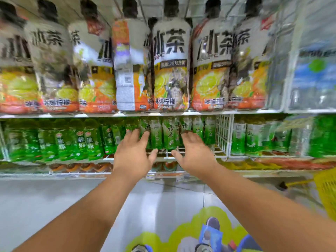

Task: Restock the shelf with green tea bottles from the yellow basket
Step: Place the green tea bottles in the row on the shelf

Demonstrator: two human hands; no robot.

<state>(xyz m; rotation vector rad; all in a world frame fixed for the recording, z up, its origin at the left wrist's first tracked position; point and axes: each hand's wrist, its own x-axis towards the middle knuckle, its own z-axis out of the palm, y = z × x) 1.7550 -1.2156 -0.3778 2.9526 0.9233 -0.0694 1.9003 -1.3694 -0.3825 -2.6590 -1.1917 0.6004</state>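
Green tea bottles (pixel 170 134) stand in a row on the middle shelf (pixel 163 158), inside a white wire section. My left hand (pixel 133 155) is stretched out in front of them, fingers spread, fingertips at the leftmost bottles. My right hand (pixel 195 154) is held out beside it, fingers apart, just right of the middle bottle. Neither hand holds anything. The yellow basket (pixel 326 193) shows only partly at the right edge, low near the floor. The picture is blurred by motion.
Large iced lemon tea bottles (pixel 171 66) fill the upper shelf. Other green bottles (pixel 63 142) stand left of the wire divider (pixel 224 135), with more green bottles (pixel 254 140) to its right. A lower shelf (pixel 81 172) holds orange-capped bottles. A floor sticker (pixel 190 235) lies below.
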